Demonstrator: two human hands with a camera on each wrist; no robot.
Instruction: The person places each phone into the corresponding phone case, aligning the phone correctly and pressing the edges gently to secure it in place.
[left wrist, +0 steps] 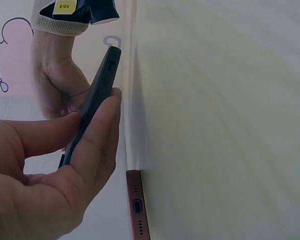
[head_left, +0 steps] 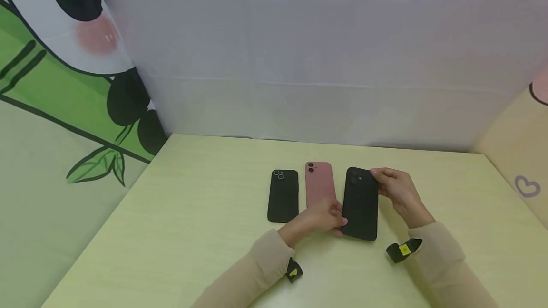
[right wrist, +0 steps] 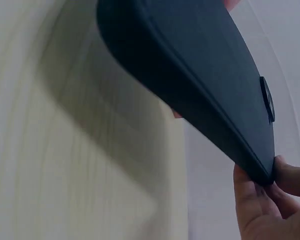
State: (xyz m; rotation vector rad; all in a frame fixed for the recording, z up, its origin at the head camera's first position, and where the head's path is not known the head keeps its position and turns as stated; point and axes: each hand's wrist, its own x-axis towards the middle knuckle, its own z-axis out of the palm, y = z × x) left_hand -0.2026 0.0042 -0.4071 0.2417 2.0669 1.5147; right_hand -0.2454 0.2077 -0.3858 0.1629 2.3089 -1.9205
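A large black smartphone [head_left: 360,208], its camera side up, is held above the table between both hands. My left hand [head_left: 322,216] pinches its lower left edge, thumb on the back and fingers beneath, as the left wrist view shows. At the upper right corner my right hand [head_left: 398,193] pinches it between thumb and fingers. In the right wrist view the black phone [right wrist: 205,75] slants over its own shadow. Just left of it lies a pink smartphone [head_left: 319,182], its lower part hidden behind my left hand. A smaller black smartphone [head_left: 283,196] lies farther left.
The phones are over a pale wooden table [head_left: 192,213]. A white cloth wall [head_left: 321,61] rises at its back edge, with a cartoon-printed panel [head_left: 85,108] on the left and a cream panel [head_left: 513,156] on the right. Each wrist wears a black strap with a yellow tag.
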